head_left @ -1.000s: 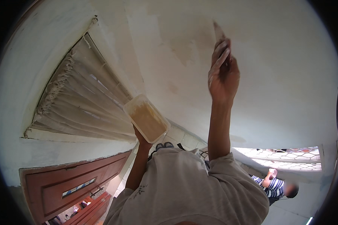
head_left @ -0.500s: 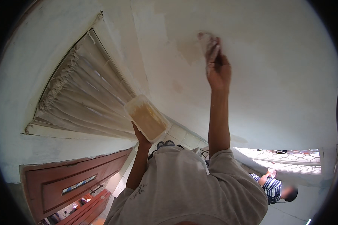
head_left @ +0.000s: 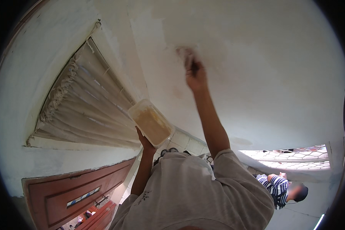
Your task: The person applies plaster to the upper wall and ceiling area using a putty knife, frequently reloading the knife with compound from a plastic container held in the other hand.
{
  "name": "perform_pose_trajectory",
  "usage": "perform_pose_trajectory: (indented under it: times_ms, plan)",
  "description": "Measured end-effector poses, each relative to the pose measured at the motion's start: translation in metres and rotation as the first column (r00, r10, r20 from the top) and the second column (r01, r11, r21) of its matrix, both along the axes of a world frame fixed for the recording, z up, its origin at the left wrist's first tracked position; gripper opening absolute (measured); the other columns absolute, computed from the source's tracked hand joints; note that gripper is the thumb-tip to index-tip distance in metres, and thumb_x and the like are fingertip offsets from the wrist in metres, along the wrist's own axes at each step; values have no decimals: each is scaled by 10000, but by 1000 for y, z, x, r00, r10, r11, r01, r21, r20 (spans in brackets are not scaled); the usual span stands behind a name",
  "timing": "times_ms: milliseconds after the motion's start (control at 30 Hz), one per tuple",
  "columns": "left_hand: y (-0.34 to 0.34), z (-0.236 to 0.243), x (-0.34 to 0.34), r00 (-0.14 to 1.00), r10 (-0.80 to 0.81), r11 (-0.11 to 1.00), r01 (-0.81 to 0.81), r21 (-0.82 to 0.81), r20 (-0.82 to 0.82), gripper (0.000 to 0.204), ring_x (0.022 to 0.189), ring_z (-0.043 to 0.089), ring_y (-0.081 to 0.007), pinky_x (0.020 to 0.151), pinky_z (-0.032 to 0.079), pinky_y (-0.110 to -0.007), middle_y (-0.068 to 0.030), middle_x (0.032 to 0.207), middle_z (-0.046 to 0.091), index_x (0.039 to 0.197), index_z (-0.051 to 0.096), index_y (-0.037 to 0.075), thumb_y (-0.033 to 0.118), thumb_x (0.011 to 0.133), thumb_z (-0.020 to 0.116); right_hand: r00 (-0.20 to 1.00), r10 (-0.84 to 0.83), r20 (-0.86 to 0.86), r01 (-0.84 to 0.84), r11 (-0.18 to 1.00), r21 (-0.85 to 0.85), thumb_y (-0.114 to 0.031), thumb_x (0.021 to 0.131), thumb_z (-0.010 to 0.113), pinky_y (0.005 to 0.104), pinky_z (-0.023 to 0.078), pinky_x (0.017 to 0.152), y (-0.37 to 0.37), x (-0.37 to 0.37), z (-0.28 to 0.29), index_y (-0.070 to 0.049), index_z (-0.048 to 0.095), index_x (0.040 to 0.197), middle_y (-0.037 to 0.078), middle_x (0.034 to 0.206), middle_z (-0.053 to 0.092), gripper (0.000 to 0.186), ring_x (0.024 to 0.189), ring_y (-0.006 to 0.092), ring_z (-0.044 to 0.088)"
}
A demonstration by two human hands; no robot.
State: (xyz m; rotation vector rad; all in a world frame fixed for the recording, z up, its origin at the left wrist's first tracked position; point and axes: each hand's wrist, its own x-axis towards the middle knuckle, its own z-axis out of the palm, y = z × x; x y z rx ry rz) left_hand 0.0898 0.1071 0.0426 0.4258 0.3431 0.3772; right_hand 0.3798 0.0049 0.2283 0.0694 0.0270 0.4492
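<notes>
My left hand (head_left: 147,144) grips a translucent rectangular plastic tub (head_left: 167,140) by its lower left side, thumb along the edge. The tub is tilted so that its opening shows, with beige matter and yellowish streaks inside. Raised high, my right hand (head_left: 196,74) is up against the pale wall (head_left: 264,88). Its fingers are closed and blurred by motion, around something pale and pinkish that I cannot make out. Darker, damp-looking beige patches mark the wall around that hand.
On the left a window with a gathered beige curtain (head_left: 88,103) is set in the wall, above a reddish-brown door (head_left: 76,184). At lower right, a person in a striped shirt (head_left: 278,186) is near a window with a mesh grille (head_left: 295,157). Light tiles (head_left: 180,141) cover the floor.
My right hand has slid left and somewhat down across the wall. The tub stays in my left hand, nearly in place. The other person's arm has shifted slightly.
</notes>
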Motion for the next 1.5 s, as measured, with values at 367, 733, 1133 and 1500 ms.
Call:
perform_pose_trajectory:
  times_ms: [367,733,1133,1500]
  plan:
    - [1,8,7,1000,-8,996,10,-87,26,699,1267,535,-268,1065,452,-448,-68,1418,519,1501,388,169,656,1002,346,962,-29,272,28,1000,7,6,977,505,293,559,1034,-42,-73,61,163,526,1177,274,1291,569,255,1185,286,607]
    - [0,13,6,999,-8,1000,9,28,-43,732,1268,534,-277,1046,470,-448,-76,1420,515,1500,389,161,681,986,357,975,-65,211,70,997,-18,2,1011,412,318,559,1039,-25,-33,52,177,449,1277,272,1266,567,321,1169,293,609]
    - [2,22,0,993,28,997,-20,72,-117,734,1285,524,-274,1058,462,-448,-77,1441,498,1514,369,168,681,990,341,979,171,-108,-195,942,-273,33,956,482,315,575,1000,34,-60,-10,165,546,1066,292,1251,582,184,1113,297,631]
    - [4,23,5,995,-71,997,73,14,-66,784,1285,526,-281,1066,457,-463,-82,1443,500,1512,375,164,722,961,355,933,-74,352,27,990,136,-1,1002,405,319,547,1057,-42,-39,133,197,447,1268,297,1349,510,334,1188,293,604]
